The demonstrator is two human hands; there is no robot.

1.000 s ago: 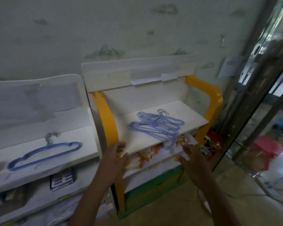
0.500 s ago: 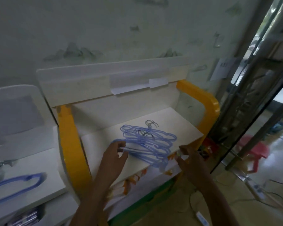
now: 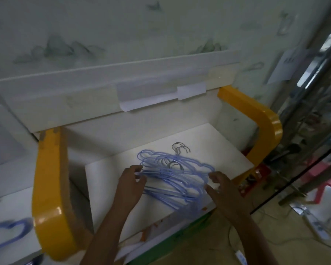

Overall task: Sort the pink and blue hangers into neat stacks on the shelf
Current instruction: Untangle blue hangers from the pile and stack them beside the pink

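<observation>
A loose pile of several blue hangers [image 3: 172, 176] with metal hooks lies on the white shelf [image 3: 107, 188], which has yellow side posts. My left hand [image 3: 130, 188] pinches the left ends of the hangers between thumb and fingers. At the right end of the pile, my right hand [image 3: 221, 186] has curled fingers closing round the hanger tips near the shelf's front edge. One more blue hanger [image 3: 7, 235] lies on the neighbouring shelf at the lower left. No pink hangers are in view.
The yellow posts [image 3: 50, 188] flank the shelf on both sides. A second white shelf unit [image 3: 6, 203] stands to the left. A pink stool [image 3: 322, 180] and a power strip [image 3: 313, 224] with cables sit on the floor at right, beside metal door frames.
Both hands moved up from below the shelf edge onto the hanger pile and took hold of its two ends. The view came closer and shifted right.
</observation>
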